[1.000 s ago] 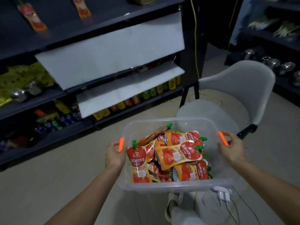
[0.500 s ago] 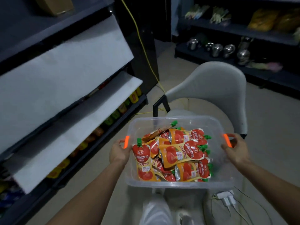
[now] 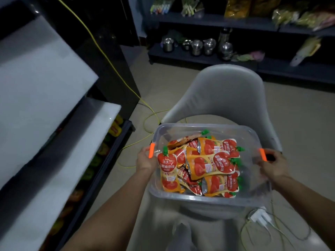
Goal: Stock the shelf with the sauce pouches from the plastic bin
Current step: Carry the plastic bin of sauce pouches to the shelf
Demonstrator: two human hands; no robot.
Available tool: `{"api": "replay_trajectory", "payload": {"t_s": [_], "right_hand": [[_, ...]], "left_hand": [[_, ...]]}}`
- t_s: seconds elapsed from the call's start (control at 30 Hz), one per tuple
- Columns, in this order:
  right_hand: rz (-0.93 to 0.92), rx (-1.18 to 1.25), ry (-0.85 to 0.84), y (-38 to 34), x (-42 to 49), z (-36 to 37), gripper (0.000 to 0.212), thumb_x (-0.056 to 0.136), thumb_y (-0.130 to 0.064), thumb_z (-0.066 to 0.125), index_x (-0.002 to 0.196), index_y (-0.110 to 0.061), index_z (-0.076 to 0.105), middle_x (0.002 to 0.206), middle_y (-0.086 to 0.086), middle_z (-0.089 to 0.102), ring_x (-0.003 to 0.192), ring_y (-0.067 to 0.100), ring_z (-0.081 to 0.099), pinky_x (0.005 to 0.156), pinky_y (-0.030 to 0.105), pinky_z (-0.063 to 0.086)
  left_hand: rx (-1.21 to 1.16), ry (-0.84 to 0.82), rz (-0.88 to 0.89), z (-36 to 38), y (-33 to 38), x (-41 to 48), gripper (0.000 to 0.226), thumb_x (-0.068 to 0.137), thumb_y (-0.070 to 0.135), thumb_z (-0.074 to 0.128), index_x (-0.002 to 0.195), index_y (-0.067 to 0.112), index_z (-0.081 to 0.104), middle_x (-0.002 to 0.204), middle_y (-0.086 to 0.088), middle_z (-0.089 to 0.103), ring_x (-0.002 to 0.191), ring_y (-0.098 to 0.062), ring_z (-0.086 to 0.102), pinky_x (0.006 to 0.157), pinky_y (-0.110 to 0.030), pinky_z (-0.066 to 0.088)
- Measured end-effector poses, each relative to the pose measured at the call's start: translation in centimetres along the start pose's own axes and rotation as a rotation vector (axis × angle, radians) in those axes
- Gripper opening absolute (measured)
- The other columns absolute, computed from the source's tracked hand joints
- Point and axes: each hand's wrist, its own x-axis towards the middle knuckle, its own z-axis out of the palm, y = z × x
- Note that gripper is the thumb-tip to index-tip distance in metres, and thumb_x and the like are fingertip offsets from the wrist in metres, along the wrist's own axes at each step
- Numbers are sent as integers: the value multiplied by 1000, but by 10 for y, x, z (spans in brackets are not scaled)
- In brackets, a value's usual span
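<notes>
Your left hand (image 3: 145, 161) and right hand (image 3: 273, 166) grip the plastic bin (image 3: 199, 197) of sauce pouches (image 3: 208, 165) at nine and three o'clock; chair (image 3: 226, 91) at twelve, shelf (image 3: 45, 105) at nine.

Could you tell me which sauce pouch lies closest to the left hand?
The lengthwise pouch by the bin wall next to the left hand; the others lie farther right.

Lower sauce pouches (image 3: 190, 186) hide under others; the blurred shelf (image 3: 106, 170) is cut off.
</notes>
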Motion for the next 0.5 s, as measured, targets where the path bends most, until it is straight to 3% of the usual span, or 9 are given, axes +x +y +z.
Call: {"api": "replay_trajectory", "payload": {"t_s": [0.07,0.2,0.37,0.43,0.5], "right_hand": [[9,-5,17,9,8,7,38,77,-3,73,113,-8,63,97,23,67,76,31,60,79,52,56],[25,-27,25,11,18,14,35,80,-4,69,114,-9,62,94,23,67,75,31,60,77,48,54],[59,-273,-46,-3,0,15,34,82,-8,57,115,-8,58,97,22,65,81,38,61,77,47,54],[-118,-443,58,-15,-27,17,37,79,-11,54,116,-7,57,108,23,61,96,42,57,84,48,49],[-318,-427,46,-30,-56,28,39,85,-13,57,123,-7,53,120,19,54,112,39,49,92,49,44]], "left_hand": [[26,-31,24,8,2,15,12,86,19,70,97,19,65,83,-6,68,81,-26,64,82,-35,53],[84,-55,69,17,3,33,20,88,16,66,108,17,66,92,-8,69,88,-27,65,86,-39,55],[116,-9,27,18,4,14,20,95,25,59,113,19,60,99,-7,64,95,-27,63,84,-37,53],[340,82,243,18,4,-1,29,95,24,56,123,18,57,116,-8,58,112,-27,57,95,-41,50],[555,56,555,20,9,-14,51,92,13,58,140,22,43,138,-2,45,129,-19,44,105,-34,43]]}}
